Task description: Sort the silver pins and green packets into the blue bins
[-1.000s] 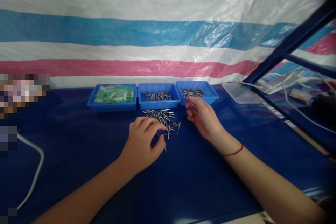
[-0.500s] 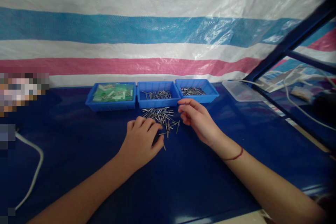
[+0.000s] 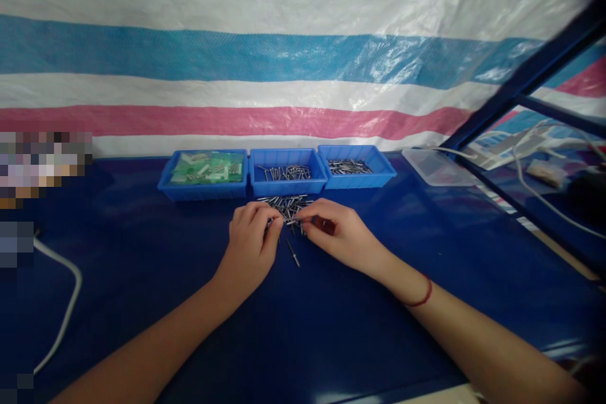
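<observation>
On the table (image 3: 331, 328), at 6 o'clock of the middle bin (image 3: 287, 172), pinching metal pins (image 3: 286, 204) from their heap with left hand (image 3: 249, 246) and right hand (image 3: 338, 237), both closed tight and nearly meeting; could scatter loose ones toward 6 o'clock by a hasty pull.

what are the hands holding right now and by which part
The left hand and right hand seem to pinch a thin metal pin between them, over the loose pile. Which part is gripped is too small to tell.
</observation>
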A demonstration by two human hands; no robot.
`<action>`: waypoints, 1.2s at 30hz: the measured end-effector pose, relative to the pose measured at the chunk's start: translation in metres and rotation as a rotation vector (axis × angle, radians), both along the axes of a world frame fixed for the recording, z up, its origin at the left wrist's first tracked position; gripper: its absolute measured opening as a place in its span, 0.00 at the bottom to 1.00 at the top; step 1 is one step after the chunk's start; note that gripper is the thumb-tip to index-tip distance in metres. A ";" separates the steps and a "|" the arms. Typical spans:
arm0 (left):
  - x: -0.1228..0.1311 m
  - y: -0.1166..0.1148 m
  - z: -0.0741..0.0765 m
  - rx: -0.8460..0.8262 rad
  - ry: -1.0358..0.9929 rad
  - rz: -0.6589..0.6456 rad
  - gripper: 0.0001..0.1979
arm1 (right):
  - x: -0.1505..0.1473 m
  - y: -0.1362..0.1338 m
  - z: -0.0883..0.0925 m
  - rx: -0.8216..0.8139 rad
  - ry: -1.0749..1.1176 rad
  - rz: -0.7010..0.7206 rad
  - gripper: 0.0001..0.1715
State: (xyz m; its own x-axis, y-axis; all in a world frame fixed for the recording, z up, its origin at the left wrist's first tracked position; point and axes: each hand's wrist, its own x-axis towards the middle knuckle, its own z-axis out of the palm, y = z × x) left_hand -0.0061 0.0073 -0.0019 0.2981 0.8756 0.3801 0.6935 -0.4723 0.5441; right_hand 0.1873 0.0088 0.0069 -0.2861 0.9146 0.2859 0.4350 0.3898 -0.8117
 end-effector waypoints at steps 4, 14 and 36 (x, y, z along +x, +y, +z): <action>0.000 0.000 0.000 -0.008 -0.062 -0.025 0.08 | -0.005 -0.004 0.002 -0.040 0.131 -0.036 0.05; 0.001 -0.001 0.003 0.007 -0.073 -0.082 0.08 | -0.007 -0.007 0.005 0.029 0.217 -0.073 0.03; 0.001 -0.004 0.004 0.170 -0.153 -0.109 0.02 | 0.000 -0.007 0.005 0.253 -0.048 -0.005 0.09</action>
